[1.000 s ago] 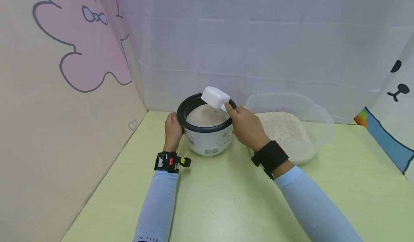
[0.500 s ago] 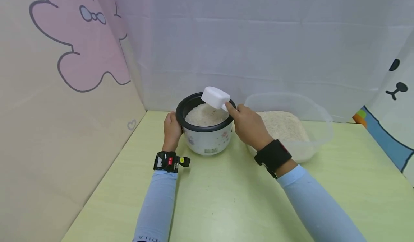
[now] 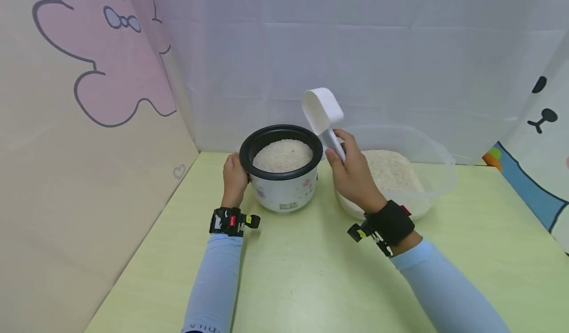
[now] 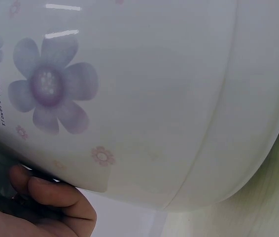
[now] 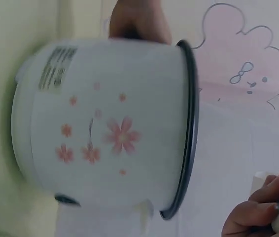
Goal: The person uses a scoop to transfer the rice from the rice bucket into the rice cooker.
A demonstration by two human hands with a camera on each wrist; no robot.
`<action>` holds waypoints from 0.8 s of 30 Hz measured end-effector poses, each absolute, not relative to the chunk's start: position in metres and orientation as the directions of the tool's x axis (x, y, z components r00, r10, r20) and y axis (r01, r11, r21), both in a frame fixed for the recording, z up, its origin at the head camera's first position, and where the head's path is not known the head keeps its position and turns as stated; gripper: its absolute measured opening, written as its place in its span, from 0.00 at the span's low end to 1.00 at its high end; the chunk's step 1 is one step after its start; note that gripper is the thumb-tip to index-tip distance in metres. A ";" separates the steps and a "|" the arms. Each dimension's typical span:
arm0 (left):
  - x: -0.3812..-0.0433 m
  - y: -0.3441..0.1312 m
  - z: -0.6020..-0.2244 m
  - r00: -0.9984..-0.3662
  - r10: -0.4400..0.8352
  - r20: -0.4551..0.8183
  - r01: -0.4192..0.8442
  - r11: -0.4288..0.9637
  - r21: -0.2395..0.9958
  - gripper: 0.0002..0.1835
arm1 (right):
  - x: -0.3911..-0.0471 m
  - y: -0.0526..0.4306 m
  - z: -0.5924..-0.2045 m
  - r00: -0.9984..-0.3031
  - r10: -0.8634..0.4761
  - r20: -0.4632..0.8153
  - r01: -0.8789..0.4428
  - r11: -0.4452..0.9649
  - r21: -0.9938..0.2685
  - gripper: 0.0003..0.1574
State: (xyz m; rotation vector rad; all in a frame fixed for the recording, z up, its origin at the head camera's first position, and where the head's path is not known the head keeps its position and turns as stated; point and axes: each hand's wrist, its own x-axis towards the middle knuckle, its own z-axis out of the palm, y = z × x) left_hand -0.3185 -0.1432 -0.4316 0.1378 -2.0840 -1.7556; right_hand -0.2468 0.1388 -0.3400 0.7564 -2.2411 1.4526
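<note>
A white flower-printed rice cooker (image 3: pixel 286 193) with a black rim stands on the table, rice (image 3: pixel 283 156) heaped inside its pot. My left hand (image 3: pixel 234 179) grips its left side; in the left wrist view the fingers (image 4: pixel 55 193) curl at a dark handle under the cooker's wall. Just right of the rim, my right hand (image 3: pixel 355 180) holds a white measuring scoop (image 3: pixel 326 109) by its handle. The scoop is raised with its cup upward and the mouth facing left; no rice shows in the part of the cup I see. Curled fingers (image 5: pixel 250 215) appear low in the right wrist view.
Right of the cooker stands a translucent plastic tub (image 3: pixel 437 177) holding more rice (image 3: pixel 393 170), partly behind my right hand. A pale curtain (image 3: pixel 249 76) hangs behind the light green table (image 3: pixel 289 273), with a cartoon-printed sheet (image 3: pixel 124 175) along the left.
The right hand has turned over and moved right, lifting the scoop from its tipped pose over the pot to upright beside the rim. The left hand stays on the cooker.
</note>
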 end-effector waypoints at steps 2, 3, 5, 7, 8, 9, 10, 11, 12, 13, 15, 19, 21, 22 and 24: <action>-0.318 -0.145 -0.431 -0.909 -0.336 0.246 0.184 0.205 0.961 0.16 | -0.239 0.137 -0.343 -0.852 -0.217 0.477 -0.509 0.127 -0.851 0.25; -0.318 -0.146 -0.431 -0.908 -0.339 0.246 0.184 0.206 0.961 0.17 | -0.235 0.136 -0.345 -0.877 -0.215 0.429 -0.444 0.023 -0.896 0.24; -0.318 -0.147 -0.432 -0.910 -0.342 0.236 0.173 0.204 0.964 0.17 | -0.227 0.133 -0.349 -0.911 -0.234 0.340 -0.309 -0.163 -0.937 0.20; -0.317 -0.148 -0.432 -0.914 -0.337 0.225 0.164 0.201 0.966 0.17 | -0.218 0.132 -0.354 -0.920 -0.271 0.282 -0.204 -0.280 -0.938 0.18; -0.317 -0.148 -0.433 -0.917 -0.333 0.220 0.159 0.202 0.967 0.17 | -0.213 0.132 -0.357 -0.920 -0.298 0.256 -0.158 -0.316 -0.935 0.16; -0.317 -0.148 -0.433 -0.918 -0.331 0.219 0.158 0.203 0.966 0.17 | -0.208 0.133 -0.361 -0.916 -0.327 0.232 -0.116 -0.338 -0.934 0.14; -0.317 -0.147 -0.433 -0.918 -0.328 0.222 0.159 0.210 0.965 0.17 | -0.203 0.133 -0.365 -0.910 -0.358 0.210 -0.076 -0.354 -0.932 0.13; -0.317 -0.147 -0.433 -0.917 -0.327 0.228 0.163 0.214 0.963 0.17 | -0.198 0.134 -0.369 -0.899 -0.391 0.194 -0.045 -0.359 -0.932 0.11; -0.318 -0.147 -0.433 -0.915 -0.327 0.237 0.172 0.216 0.961 0.17 | -0.194 0.134 -0.374 -0.888 -0.422 0.182 -0.020 -0.360 -0.933 0.10; -0.318 -0.147 -0.433 -0.912 -0.330 0.243 0.176 0.219 0.960 0.17 | -0.189 0.134 -0.379 -0.875 -0.453 0.168 0.006 -0.358 -0.934 0.09; -0.318 -0.146 -0.433 -0.909 -0.333 0.253 0.185 0.222 0.957 0.17 | -0.181 0.134 -0.389 -0.851 -0.504 0.147 0.046 -0.351 -0.935 0.08; -0.319 -0.145 -0.431 -0.913 -0.323 0.248 0.186 0.210 0.960 0.17 | -0.167 0.132 -0.409 -0.802 -0.589 0.097 0.162 -0.371 -0.914 0.03; -0.319 -0.144 -0.431 -0.916 -0.320 0.244 0.184 0.206 0.961 0.17 | -0.162 0.131 -0.418 -0.784 -0.617 0.069 0.232 -0.396 -0.889 0.03; -0.318 -0.144 -0.430 -0.917 -0.318 0.240 0.180 0.206 0.962 0.17 | -0.160 0.131 -0.422 -0.775 -0.629 0.057 0.267 -0.407 -0.873 0.03; -0.318 -0.144 -0.430 -0.918 -0.321 0.234 0.173 0.206 0.963 0.17 | -0.156 0.130 -0.429 -0.762 -0.647 0.035 0.322 -0.426 -0.845 0.04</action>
